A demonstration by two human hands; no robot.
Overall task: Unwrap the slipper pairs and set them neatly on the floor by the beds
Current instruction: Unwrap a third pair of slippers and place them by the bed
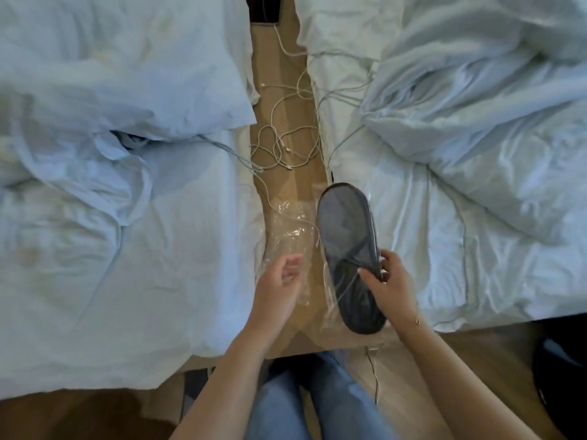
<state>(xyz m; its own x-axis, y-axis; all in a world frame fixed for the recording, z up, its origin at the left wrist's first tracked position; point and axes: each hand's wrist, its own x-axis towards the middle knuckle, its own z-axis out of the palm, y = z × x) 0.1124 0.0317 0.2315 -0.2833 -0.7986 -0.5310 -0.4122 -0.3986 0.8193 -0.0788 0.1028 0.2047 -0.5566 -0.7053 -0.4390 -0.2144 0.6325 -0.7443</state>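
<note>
One slipper pair is in play here, dark grey and stacked flat, held in the air over the strip of wooden floor between the two beds. Your right hand grips it across the middle, thumb on the upper face and fingers wrapped behind, closed firmly on slippers and film together. Your left hand is free, fingers loosely spread and half curled, hovering just above a crumpled clear wrapper that lies on the floor.

Expect the pair to weigh almost nothing and to flex easily: thin soles, soft fabric uppers, no stiffness to speak of. The clear plastic sleeve around the heel end is the slick part. It looks as though the toe end is already bare, though glare on the film makes that hard to settle. Pinch the loose film near the heel with your left hand and draw it off along the length, while the right keeps its hold on cloth rather than plastic, or the pair may slide out with the bag.

Mind the tangle of white cables on the floor farther up the gap. Set the slippers down nearer you, beside the right bed, soles flat and toes aligned.
</note>
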